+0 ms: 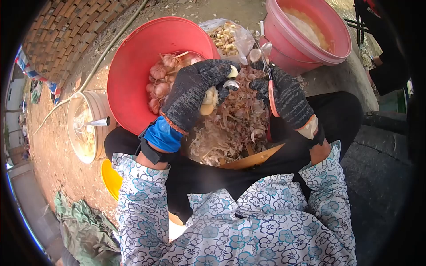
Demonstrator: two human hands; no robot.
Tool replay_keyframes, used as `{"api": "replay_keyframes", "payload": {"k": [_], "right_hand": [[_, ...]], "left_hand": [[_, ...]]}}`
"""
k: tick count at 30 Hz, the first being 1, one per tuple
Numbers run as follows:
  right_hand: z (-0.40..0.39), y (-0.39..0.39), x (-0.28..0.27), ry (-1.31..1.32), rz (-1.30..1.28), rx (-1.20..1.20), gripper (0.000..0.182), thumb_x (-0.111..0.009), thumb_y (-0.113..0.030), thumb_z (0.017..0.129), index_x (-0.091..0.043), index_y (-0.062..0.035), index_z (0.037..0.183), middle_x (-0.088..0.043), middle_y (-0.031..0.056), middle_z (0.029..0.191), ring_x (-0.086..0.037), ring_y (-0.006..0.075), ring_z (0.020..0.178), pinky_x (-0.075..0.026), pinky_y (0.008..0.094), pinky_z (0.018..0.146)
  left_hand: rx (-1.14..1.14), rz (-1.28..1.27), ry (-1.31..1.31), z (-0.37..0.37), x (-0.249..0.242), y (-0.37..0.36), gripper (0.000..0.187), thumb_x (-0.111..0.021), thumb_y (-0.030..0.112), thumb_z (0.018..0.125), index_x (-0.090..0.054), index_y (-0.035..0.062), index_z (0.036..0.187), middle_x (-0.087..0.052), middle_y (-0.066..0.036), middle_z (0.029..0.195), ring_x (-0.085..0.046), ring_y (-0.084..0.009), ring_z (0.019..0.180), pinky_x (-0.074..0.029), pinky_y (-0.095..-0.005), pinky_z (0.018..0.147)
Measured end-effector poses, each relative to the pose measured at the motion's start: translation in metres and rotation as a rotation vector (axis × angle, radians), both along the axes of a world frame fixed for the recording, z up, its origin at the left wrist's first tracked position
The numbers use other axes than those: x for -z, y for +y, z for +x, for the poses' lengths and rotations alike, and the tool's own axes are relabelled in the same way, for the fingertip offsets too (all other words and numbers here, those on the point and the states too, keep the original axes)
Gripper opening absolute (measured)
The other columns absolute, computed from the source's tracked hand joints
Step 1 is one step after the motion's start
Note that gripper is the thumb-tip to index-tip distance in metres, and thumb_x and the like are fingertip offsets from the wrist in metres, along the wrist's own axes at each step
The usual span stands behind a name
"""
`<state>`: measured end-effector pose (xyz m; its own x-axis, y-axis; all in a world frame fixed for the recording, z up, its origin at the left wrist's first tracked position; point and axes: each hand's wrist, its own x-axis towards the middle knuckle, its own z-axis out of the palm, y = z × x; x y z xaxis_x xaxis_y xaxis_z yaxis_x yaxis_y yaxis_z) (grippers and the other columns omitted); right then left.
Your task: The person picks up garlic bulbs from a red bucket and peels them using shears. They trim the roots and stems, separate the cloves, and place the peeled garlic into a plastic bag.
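My left hand, in a dark knit glove, is closed around pale garlic cloves. A peeled clove shows by the thumb and fingertips, with a whitish curved piece just below it. My right hand, gloved alike, grips what look like scissors with a red handle, their metal blades pointing away from me. Part of that tool is hidden by the fingers. Beneath both hands lies a heap of garlic skins and stalks. Whole garlic bulbs fill part of a red bucket beside my left hand.
A clear plastic bag of cloves lies ahead. A pink bucket with pale contents stands at the upper right, near another person's dark sleeve. On the left are a whitish bucket, a yellow container and green cloth.
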<state>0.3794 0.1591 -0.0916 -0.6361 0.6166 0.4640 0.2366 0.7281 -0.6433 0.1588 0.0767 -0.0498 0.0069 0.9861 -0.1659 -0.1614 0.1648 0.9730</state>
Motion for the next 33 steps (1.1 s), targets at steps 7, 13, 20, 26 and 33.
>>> {"api": "replay_keyframes", "payload": {"k": [7,13,20,26,33], "right_hand": [[-0.022,-0.012,-0.024,-0.007,0.118,0.063,0.032,-0.056,-0.001,0.076,-0.055,-0.0009,0.108,-0.060,0.0157,0.081,-0.059,0.0293,0.066,-0.047,0.0348,0.060],[-0.025,-0.004,-0.022,-0.057,-0.062,0.048,0.030,-0.061,-0.001,0.072,-0.058,-0.0007,0.102,-0.060,0.0163,0.079,-0.059,0.0277,0.068,-0.047,0.0347,0.061],[0.007,0.049,-0.040,0.570,-0.736,0.076,0.016,-0.054,-0.007,0.083,-0.057,0.0012,0.097,-0.062,0.0111,0.080,-0.058,0.0182,0.069,-0.045,0.0275,0.065],[0.002,0.047,-0.052,0.483,-0.586,0.183,0.018,-0.046,-0.002,0.087,-0.055,0.0008,0.102,-0.062,0.0065,0.091,-0.057,0.0132,0.077,-0.044,0.0227,0.066],[-0.051,-0.033,-0.015,0.052,-0.065,0.109,0.022,-0.053,-0.007,0.080,-0.050,0.0014,0.100,-0.055,0.0206,0.086,-0.055,0.0356,0.080,-0.044,0.0391,0.069]], "left_hand": [[0.036,0.395,0.515,0.014,0.007,-0.001,0.020,-0.052,0.010,0.082,-0.060,-0.0035,0.095,-0.061,-0.012,0.086,-0.057,-0.0148,0.075,-0.045,-0.0269,0.066],[0.114,0.535,0.697,0.001,0.033,-0.009,0.031,-0.052,0.007,0.084,-0.052,0.0005,0.114,-0.058,-0.009,0.107,-0.056,-0.0211,0.095,-0.044,-0.0326,0.084],[0.152,0.179,-0.003,0.017,0.013,0.000,0.057,-0.055,-0.010,0.075,-0.039,0.0022,0.128,-0.054,-0.009,0.112,-0.052,-0.0143,0.100,-0.043,-0.0271,0.086],[-0.157,0.334,-0.029,0.014,0.021,0.014,0.057,-0.055,-0.012,0.073,-0.041,0.0020,0.126,-0.054,-0.007,0.111,-0.051,-0.0126,0.100,-0.043,-0.0275,0.087],[-0.419,0.347,0.095,0.036,0.014,0.008,0.031,-0.043,0.019,0.092,-0.047,0.0036,0.119,-0.054,-0.003,0.101,-0.053,-0.0102,0.088,-0.045,-0.0222,0.076]]}}
